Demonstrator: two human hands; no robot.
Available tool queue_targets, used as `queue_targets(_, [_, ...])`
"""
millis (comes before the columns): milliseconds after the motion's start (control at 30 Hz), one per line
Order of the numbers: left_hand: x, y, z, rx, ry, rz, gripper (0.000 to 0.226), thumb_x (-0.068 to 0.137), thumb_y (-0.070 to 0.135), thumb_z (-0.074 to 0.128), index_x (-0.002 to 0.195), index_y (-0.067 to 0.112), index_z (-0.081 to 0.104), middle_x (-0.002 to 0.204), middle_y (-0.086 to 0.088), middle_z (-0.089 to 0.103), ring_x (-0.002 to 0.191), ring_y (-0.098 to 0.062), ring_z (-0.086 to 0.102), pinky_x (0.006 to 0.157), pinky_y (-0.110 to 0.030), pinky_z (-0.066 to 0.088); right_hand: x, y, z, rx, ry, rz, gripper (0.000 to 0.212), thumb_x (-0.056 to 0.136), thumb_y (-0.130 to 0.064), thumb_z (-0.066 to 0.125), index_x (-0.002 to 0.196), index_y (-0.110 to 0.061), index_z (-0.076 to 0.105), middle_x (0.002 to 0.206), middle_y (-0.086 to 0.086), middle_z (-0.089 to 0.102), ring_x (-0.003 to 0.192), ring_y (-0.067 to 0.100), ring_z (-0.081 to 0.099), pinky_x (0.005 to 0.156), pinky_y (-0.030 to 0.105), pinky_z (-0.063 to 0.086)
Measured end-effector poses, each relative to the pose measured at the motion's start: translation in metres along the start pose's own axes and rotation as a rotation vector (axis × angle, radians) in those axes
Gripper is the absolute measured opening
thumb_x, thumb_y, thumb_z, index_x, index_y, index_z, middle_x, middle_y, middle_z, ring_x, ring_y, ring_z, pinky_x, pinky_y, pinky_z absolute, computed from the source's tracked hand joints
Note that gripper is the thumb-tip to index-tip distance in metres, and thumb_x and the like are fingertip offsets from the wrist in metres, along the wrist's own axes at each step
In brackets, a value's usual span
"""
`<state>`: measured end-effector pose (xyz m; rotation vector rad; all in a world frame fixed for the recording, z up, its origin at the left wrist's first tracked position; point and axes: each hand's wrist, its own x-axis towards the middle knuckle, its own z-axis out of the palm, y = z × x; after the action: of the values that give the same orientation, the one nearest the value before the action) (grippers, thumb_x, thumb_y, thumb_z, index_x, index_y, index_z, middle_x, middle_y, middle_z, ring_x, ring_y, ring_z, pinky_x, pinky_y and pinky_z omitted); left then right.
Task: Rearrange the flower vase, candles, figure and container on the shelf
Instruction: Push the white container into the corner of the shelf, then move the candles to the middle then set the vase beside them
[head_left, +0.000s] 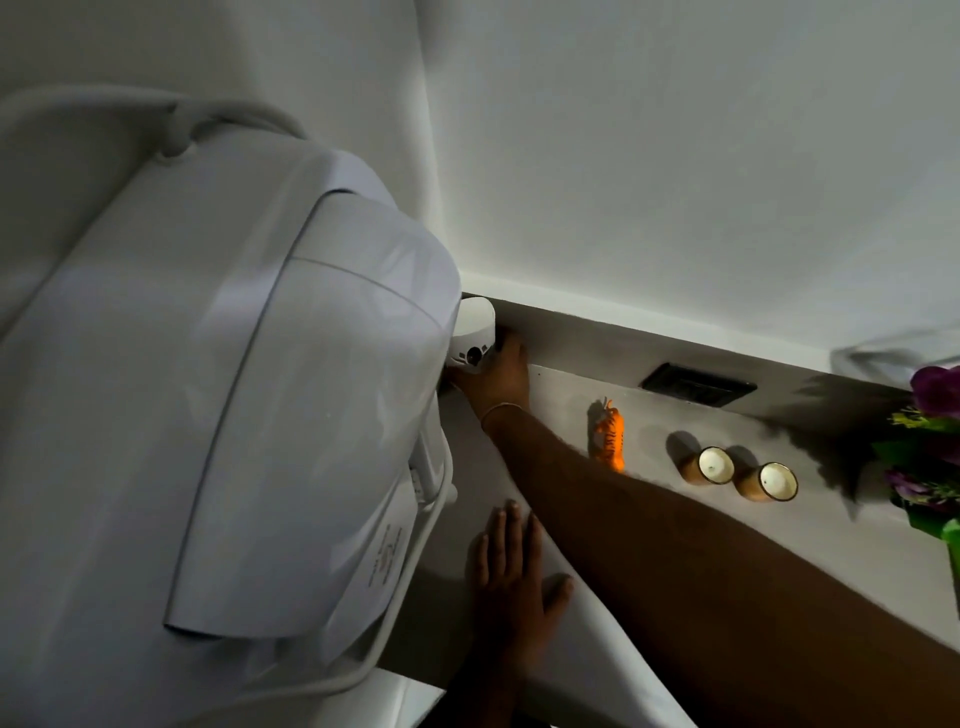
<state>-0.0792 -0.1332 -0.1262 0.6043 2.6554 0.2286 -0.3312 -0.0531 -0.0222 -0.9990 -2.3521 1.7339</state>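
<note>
A: Where is your right hand (496, 376)?

B: At the shelf's (649, 530) far end, against the white container (474, 338), which sits tucked beside the big white heater (218, 395). Your fingers seem curled round its base; the exact grip is hidden.

A: And the left hand (511, 577)?

B: Flat on the shelf edge nearer you than the container, fingers together, thumb out, likely bracing your reach.

A: The rest?

B: Right of the container: the orange figure (609, 435), then two candles (740, 473) touching, then the flowers (930, 447) at the frame's edge.
</note>
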Motion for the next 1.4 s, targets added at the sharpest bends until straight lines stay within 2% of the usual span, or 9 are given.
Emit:
queue_targets(100, [-0.001, 0.000, -0.003, -0.022, -0.014, -0.002, 0.087, 0.090, 0.075, 0.030, 0.155, 0.019, 0.052, 0.177, -0.014, 0.011, 0.162, -0.034, -0.008, 0.128, -0.061, 0.007, -0.001, 0.004, -0.002, 0.037, -0.030, 0.022, 0.083, 0.055, -0.027, 0.093, 0.127, -0.025, 0.052, 0.124, 0.004, 0.068, 0.112, 0.025, 0.067, 0.097, 0.046, 0.057])
queue_targets(267, [-0.003, 0.003, -0.009, -0.074, 0.052, -0.013, 0.087, 0.093, 0.073, 0.043, 0.162, 0.020, 0.042, 0.176, -0.013, 0.015, 0.163, -0.032, 0.004, 0.126, -0.059, 0.017, -0.043, -0.004, -0.044, 0.056, -0.056, -0.011, 0.071, 0.077, -0.023, 0.086, 0.139, -0.015, 0.051, 0.127, -0.005, 0.058, 0.115, 0.011, 0.054, 0.097, 0.017, 0.039])
queue_targets(400, [-0.005, 0.002, -0.010, -0.108, 0.163, 0.016, 0.094, 0.095, 0.070, 0.053, 0.168, 0.017, 0.026, 0.176, -0.013, 0.018, 0.162, -0.031, 0.012, 0.126, -0.058, 0.023, -0.069, 0.035, -0.102, -0.294, 0.251, -0.189, 0.050, 0.083, -0.028, 0.070, 0.130, -0.018, 0.058, 0.134, 0.004, 0.058, 0.127, 0.023, 0.052, 0.108, 0.037, 0.045])
queue_targets(500, [0.001, -0.004, -0.008, -0.092, 0.191, 0.071, 0.092, 0.097, 0.067, 0.052, 0.168, 0.017, 0.024, 0.175, -0.013, 0.021, 0.161, -0.031, 0.018, 0.126, -0.057, 0.022, -0.070, 0.067, -0.141, -0.343, 0.370, -0.008, 0.040, 0.091, -0.031, 0.063, 0.127, -0.013, 0.060, 0.133, 0.012, 0.056, 0.124, 0.033, 0.052, 0.104, 0.043, 0.046])
queue_targets(633, [0.021, -0.011, -0.011, -0.065, 0.150, 0.117, 0.081, 0.101, 0.063, 0.046, 0.169, 0.025, 0.023, 0.176, -0.007, 0.021, 0.160, -0.031, 0.022, 0.125, -0.057, 0.019, -0.062, 0.086, -0.150, -0.213, 0.267, 0.231, 0.055, 0.093, -0.069, 0.048, 0.110, -0.022, 0.069, 0.106, 0.004, 0.073, 0.099, 0.027, 0.069, 0.090, 0.037, 0.054])
queue_targets(800, [0.032, -0.013, -0.013, -0.012, 0.066, 0.098, 0.082, 0.103, 0.067, 0.041, 0.170, 0.027, 0.016, 0.177, -0.012, 0.015, 0.162, -0.034, 0.010, 0.125, -0.062, 0.018, -0.046, 0.065, -0.112, -0.185, 0.107, 0.183, 0.028, 0.090, -0.049, 0.070, 0.090, -0.022, 0.072, 0.086, -0.001, 0.073, 0.076, 0.016, 0.068, 0.083, 0.031, 0.056])
queue_targets(933, [0.031, -0.012, -0.020, -0.017, 0.039, 0.092, 0.082, 0.103, 0.069, 0.035, 0.170, 0.028, 0.014, 0.178, -0.010, 0.006, 0.163, -0.034, 0.004, 0.126, -0.060, 0.010, -0.023, 0.052, -0.078, -0.142, 0.064, 0.200, 0.028, 0.084, -0.048, 0.073, 0.089, -0.021, 0.076, 0.090, 0.001, 0.078, 0.086, 0.020, 0.071, 0.084, 0.027, 0.055])
queue_targets(1167, [0.029, -0.009, -0.028, -0.015, 0.022, 0.086, 0.081, 0.102, 0.070, 0.031, 0.170, 0.033, 0.008, 0.178, -0.006, -0.006, 0.162, -0.029, -0.011, 0.128, -0.059, 0.004, -0.010, 0.045, -0.073, -0.098, 0.092, 0.228, 0.024, 0.086, -0.051, 0.071, 0.086, -0.028, 0.064, 0.080, -0.007, 0.069, 0.070, 0.010, 0.063, 0.075, 0.026, 0.054])
queue_targets(1400, [0.027, -0.009, -0.013, -0.076, 0.083, 0.121, 0.079, 0.099, 0.058, 0.048, 0.167, 0.024, 0.028, 0.175, -0.012, 0.020, 0.160, -0.035, 0.021, 0.126, -0.060, 0.015, -0.078, 0.106, -0.139, 0.015, 0.323, 0.377, 0.034, 0.090, -0.054, 0.067, 0.094, -0.021, 0.061, 0.087, -0.002, 0.068, 0.090, 0.025, 0.066, 0.074, 0.031, 0.045])
